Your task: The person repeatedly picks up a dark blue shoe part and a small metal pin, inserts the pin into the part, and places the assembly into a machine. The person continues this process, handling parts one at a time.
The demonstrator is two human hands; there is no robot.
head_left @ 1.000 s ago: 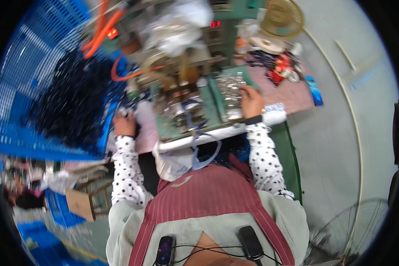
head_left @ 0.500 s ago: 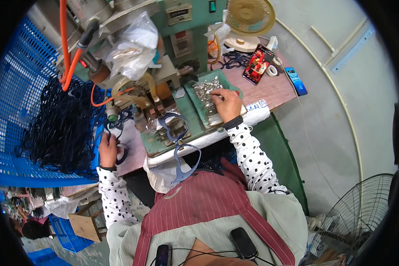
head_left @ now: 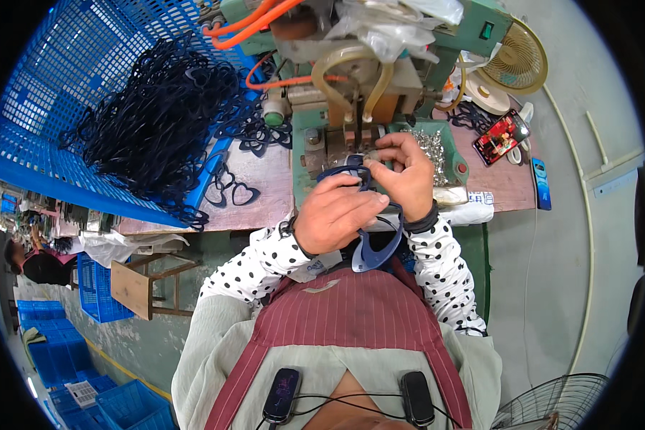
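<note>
Beneath the head of the green press-like machine (head_left: pixel 357 129), both my hands meet at a dark blue spectacle frame. My left hand (head_left: pixel 340 218) is closed around the frame, its fingers pointing right. One blue rim (head_left: pixel 377 254) hangs below my hands, in front of the apron. My right hand (head_left: pixel 408 172) is closed in a pinch at the machine's tool, by the frame's upper end; what lies between its fingertips is too small to make out. Just right of that hand is a green tray (head_left: pixel 457 154) of small shiny metal parts.
A blue basket (head_left: pixel 115 204) heaped with dark frames (head_left: pixel 161 122) stands left. Loose heart-shaped frames (head_left: pixel 240 193) lie on the pinkish table (head_left: pixel 265 193). Orange hoses (head_left: pixel 258 25) cross above. A phone (head_left: pixel 500 137) and a small fan (head_left: pixel 516 57) sit right. A person (head_left: pixel 43 265) is far left.
My left hand has come from the table on the left to the machine. My right hand has left the metal-parts tray and joined it under the machine head. The view has shifted left.
</note>
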